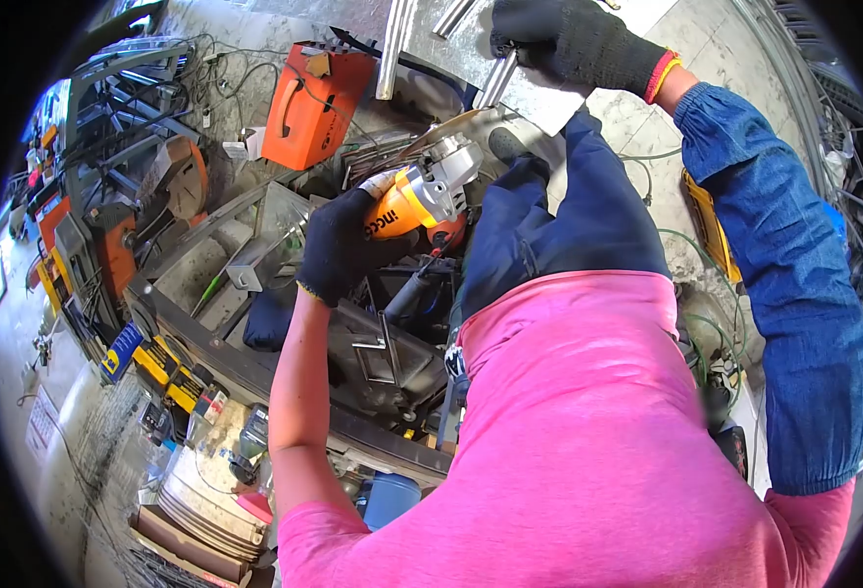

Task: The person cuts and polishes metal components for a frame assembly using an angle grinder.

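Observation:
My left hand (338, 245), in a black glove, is wrapped round the body of an orange angle grinder (407, 201). The grinder's silver gear head points up and to the right, and a disc partly shows beyond it. My right hand (578, 49), in a dark knitted glove with a red and yellow cuff, is closed on the end of a short metal tube (495, 80). Under that tube lies a shiny metal sheet (549, 103). Other metal tubes (392, 49) lie on the metal surface to the left of the right hand.
An orange machine case (314, 108) with a handle stands at the upper left, among loose cables. Below the grinder is a dark metal frame (206, 338) full of tools and scrap. A yellow case (711, 225) is on the floor to the right, beside a green hose (735, 323).

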Action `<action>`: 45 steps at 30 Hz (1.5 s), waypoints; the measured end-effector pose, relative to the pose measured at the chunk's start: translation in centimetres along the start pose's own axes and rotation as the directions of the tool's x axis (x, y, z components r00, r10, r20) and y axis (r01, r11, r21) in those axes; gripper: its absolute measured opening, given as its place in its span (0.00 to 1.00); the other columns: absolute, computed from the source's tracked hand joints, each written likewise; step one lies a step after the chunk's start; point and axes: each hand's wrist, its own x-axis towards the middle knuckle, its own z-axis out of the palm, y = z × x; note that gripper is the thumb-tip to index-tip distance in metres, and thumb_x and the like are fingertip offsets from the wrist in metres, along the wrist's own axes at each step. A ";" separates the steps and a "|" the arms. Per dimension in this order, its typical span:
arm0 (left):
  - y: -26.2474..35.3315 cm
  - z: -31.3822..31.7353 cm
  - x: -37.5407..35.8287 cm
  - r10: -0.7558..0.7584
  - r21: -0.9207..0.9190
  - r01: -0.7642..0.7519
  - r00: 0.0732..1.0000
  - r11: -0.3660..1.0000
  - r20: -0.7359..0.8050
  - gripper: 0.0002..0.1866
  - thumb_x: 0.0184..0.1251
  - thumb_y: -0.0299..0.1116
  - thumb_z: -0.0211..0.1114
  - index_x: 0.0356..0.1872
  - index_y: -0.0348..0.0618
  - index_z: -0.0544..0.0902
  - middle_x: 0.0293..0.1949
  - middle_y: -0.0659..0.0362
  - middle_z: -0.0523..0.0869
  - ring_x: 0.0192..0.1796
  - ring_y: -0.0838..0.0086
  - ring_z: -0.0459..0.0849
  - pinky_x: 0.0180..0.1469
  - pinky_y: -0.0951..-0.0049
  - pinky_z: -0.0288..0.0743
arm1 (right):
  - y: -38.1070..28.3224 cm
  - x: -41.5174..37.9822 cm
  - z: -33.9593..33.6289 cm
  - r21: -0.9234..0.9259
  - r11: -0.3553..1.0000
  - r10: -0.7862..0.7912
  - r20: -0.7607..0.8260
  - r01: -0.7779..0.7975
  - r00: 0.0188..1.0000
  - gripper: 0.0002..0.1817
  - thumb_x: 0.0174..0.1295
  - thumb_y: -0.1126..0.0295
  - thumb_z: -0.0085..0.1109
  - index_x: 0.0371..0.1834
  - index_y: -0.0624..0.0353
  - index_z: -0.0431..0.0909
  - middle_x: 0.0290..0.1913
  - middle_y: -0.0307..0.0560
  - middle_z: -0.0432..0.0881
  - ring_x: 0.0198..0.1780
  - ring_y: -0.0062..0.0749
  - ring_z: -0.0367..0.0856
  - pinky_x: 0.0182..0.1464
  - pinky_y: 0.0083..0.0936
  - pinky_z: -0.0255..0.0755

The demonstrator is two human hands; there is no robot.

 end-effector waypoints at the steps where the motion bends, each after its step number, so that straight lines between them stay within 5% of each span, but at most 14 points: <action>1: 0.1 -0.1 0.1 0.000 -0.001 0.000 1.000 1.000 0.001 0.44 0.54 0.39 0.92 0.75 0.41 0.86 0.54 0.49 0.97 0.54 0.59 0.99 0.60 0.61 0.89 | 0.0 0.0 0.0 -0.015 1.000 0.008 0.009 -0.008 1.000 0.12 0.53 0.71 0.73 0.42 0.48 0.89 0.45 0.44 0.85 0.54 0.52 0.80 0.65 0.50 0.75; 3: 0.2 -0.2 0.2 -0.088 -0.031 0.090 0.995 0.996 0.040 0.43 0.56 0.45 0.91 0.75 0.44 0.87 0.57 0.47 0.97 0.58 0.53 0.98 0.60 0.60 0.90 | 0.0 0.0 0.2 -0.029 0.999 0.018 0.016 -0.017 1.000 0.12 0.53 0.72 0.73 0.42 0.48 0.88 0.45 0.44 0.85 0.53 0.52 0.80 0.65 0.50 0.75; 19: -1.2 -0.5 1.1 0.002 -0.082 0.001 0.999 0.997 0.038 0.43 0.56 0.46 0.92 0.73 0.40 0.88 0.55 0.46 0.98 0.55 0.55 0.99 0.59 0.61 0.90 | 0.0 -0.1 0.2 0.001 1.000 0.028 -0.002 -0.028 1.000 0.13 0.50 0.71 0.74 0.41 0.49 0.88 0.44 0.44 0.86 0.53 0.52 0.81 0.66 0.50 0.75; 37: -1.4 -3.0 0.8 -0.032 -0.161 0.053 0.991 0.985 0.132 0.42 0.57 0.39 0.92 0.75 0.40 0.87 0.57 0.50 0.98 0.59 0.68 0.98 0.63 0.64 0.88 | 0.4 -0.9 0.8 -0.077 0.996 -0.044 0.002 0.044 0.999 0.16 0.54 0.69 0.74 0.48 0.45 0.89 0.51 0.47 0.83 0.60 0.56 0.81 0.76 0.62 0.70; 45: -1.6 -3.7 0.7 -0.043 -0.075 0.055 0.987 0.996 0.152 0.45 0.51 0.36 0.93 0.75 0.42 0.87 0.58 0.48 0.97 0.61 0.57 0.98 0.65 0.62 0.88 | 0.4 -0.6 1.9 -0.076 0.996 -0.042 -0.005 0.042 0.999 0.17 0.55 0.70 0.73 0.49 0.43 0.89 0.53 0.46 0.84 0.61 0.54 0.82 0.78 0.62 0.69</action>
